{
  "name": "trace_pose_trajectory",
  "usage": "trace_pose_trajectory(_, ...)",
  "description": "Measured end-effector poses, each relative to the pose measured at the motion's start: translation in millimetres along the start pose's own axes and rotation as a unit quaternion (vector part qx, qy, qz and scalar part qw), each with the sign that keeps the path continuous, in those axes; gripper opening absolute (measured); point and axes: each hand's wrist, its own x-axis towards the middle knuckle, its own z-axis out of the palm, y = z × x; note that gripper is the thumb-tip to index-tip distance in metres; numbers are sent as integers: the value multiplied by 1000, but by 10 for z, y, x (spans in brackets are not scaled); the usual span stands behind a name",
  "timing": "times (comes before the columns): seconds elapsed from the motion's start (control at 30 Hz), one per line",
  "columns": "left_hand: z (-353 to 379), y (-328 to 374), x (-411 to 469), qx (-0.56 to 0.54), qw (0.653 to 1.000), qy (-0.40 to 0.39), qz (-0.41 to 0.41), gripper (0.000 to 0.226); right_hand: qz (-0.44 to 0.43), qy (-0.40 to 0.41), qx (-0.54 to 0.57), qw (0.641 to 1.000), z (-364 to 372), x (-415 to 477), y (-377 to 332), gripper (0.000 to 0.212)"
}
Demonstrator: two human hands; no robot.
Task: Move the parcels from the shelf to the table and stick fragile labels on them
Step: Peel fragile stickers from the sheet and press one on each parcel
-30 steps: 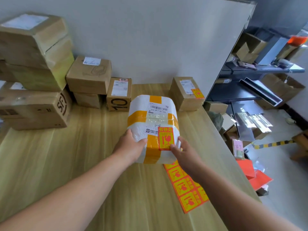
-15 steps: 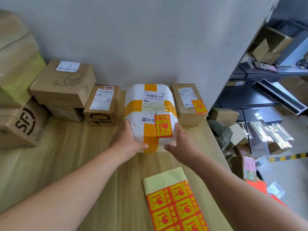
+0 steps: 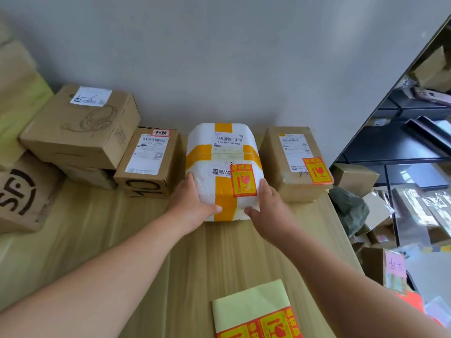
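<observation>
Pushed nearer the wall (image 3: 219,57), foam parcel (image 3: 219,164); label sheet (image 3: 253,311) cut off below.

Grey wall (image 3: 219,57) behind wooden table (image 3: 97,228) (dark shelving (image 3: 395,147) right).

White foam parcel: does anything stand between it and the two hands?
Nothing visible does. The left hand and the right hand hold the foam parcel at its near corners. It lies on the table between a box marked 10 and a box with a fragile label; neither blocks a hand.
</observation>
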Motion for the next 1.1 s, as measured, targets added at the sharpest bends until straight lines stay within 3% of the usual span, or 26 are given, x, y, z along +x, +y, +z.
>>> trace_pose_trajectory(0.13, 20, 11, 193, -8, 1000, -6, -5, 111, 5, 9, 18, 1000, 42, 208, -10, 68)
trace_pose_trajectory(0.7, 61, 133, 292, -4, 999, -12, 43, 102, 44, 79, 14, 996, 136, 288, -77, 77)
trace_pose_trajectory(0.87, -114, 55, 26, -9, 996, 39, 84, 83, -15, 102, -15, 995, 126, 90, -408, 72)
trace_pose_trajectory(1.1, -610, -336, -147, 25, 968, 217, 125, 39, -103, 76, -16, 992, 341, -40, -898, 61)
